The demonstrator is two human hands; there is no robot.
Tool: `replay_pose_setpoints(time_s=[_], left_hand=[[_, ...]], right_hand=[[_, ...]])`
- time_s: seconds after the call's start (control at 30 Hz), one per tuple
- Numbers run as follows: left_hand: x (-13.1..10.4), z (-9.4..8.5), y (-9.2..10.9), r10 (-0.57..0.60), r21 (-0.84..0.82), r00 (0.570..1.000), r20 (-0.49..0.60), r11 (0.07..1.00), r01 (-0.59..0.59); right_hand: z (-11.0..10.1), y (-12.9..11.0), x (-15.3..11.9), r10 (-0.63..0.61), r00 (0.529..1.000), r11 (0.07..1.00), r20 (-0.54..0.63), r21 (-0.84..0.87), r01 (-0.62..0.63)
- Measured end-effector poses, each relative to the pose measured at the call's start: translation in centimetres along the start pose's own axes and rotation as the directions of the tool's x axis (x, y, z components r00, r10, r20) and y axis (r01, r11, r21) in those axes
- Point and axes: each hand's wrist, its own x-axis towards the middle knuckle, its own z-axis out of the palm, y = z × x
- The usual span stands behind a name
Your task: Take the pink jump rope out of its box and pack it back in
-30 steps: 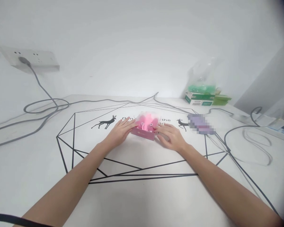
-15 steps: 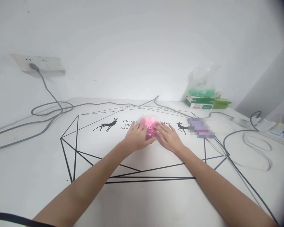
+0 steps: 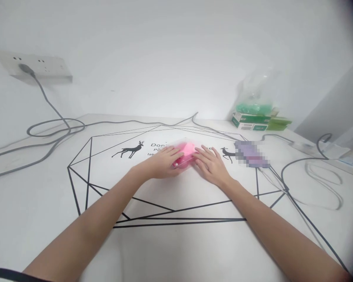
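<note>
A bright pink item in clear plastic wrapping (image 3: 187,150) lies at the middle of the printed table; its exact kind does not show. Over its left side curl the fingers of my left hand (image 3: 164,161), which grips it with the thumb hidden. My right hand (image 3: 211,163) rests at the package's right edge, fingers stretched out and apart, fingertips touching or very close to the plastic. Part of the pink item is covered by my left fingers.
Right of my hands lies a blurred-out purple rectangular object (image 3: 252,154). Green-and-white boxes (image 3: 250,121) with a clear bag (image 3: 254,98) on top stand against the wall. Grey cables (image 3: 129,124) run along the back and right. A socket strip (image 3: 44,66) is on the wall.
The pink package has turned and tilted between my hands, so its dotted dark-pink front no longer shows. My left hand has shifted slightly left. The camera view has moved a little.
</note>
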Motion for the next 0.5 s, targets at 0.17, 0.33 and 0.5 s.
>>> replay_pose_setpoints(time_s=[0.17, 0.33, 0.5], left_hand=[[-1.0, -3.8, -2.5, 0.0, -0.136, 0.949, 0.316, 0.99, 0.045], [-1.1, -3.1, -2.9, -0.067, -0.085, 0.945, 0.321, 0.991, 0.1], [-0.4, 0.6, -1.4, -0.051, 0.087, 0.997, 0.057, 0.995, 0.046]], right_hand=[[-0.2, -0.3, 0.0, 0.021, 1.0, 1.0, -0.014, -0.009, -0.021], [-0.1, -0.2, -0.1, 0.034, 0.999, 0.999, 0.002, 0.0, -0.034], [0.0, -0.1, -0.2, 0.029, 0.999, 0.999, 0.013, 0.019, -0.029]])
